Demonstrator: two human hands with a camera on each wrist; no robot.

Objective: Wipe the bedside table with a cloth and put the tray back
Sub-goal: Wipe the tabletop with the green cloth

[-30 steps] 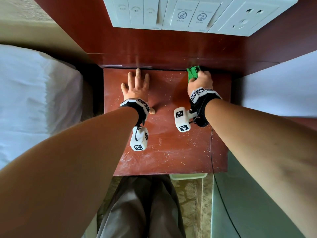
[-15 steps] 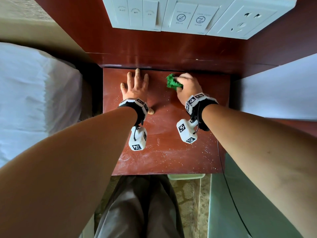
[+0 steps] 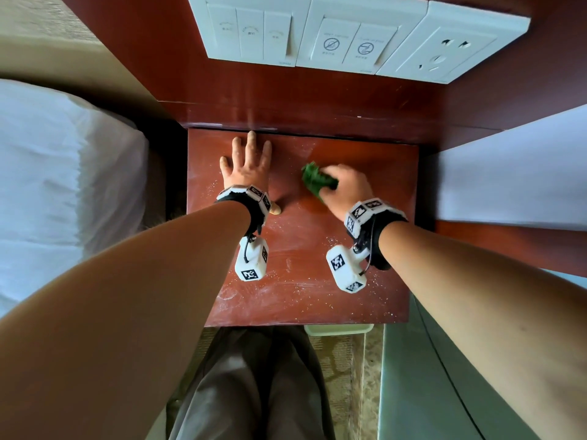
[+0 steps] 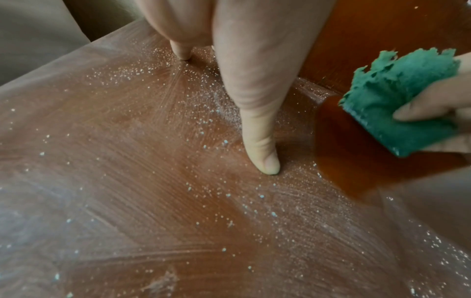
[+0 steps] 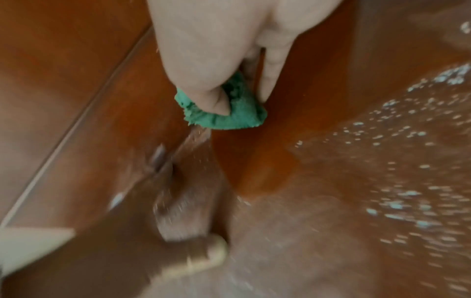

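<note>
A red-brown bedside table (image 3: 295,293) fills the middle of the head view, its top dusted with white powder and crumbs. My right hand (image 3: 344,185) grips a crumpled green cloth (image 3: 316,182) and presses it on the table near the middle back. The cloth (image 4: 400,104) shows at the right edge of the left wrist view, with a clean dark streak behind it. The right wrist view shows my fingers curled over the cloth (image 5: 229,113). My left hand (image 3: 249,163) lies flat on the back left of the table, fingers spread, thumb (image 4: 262,153) pressed down. No tray is in view.
A white switch and socket panel (image 3: 355,36) sits on the wooden wall behind the table. White bedding (image 3: 57,192) lies to the left and a white surface (image 3: 514,166) to the right. A pale green edge (image 3: 338,329) shows below the table's front. My legs stand in front.
My right hand has dragged the cloth from the back right corner leftward and toward me, leaving a clean streak. The left hand has stayed flat in place.
</note>
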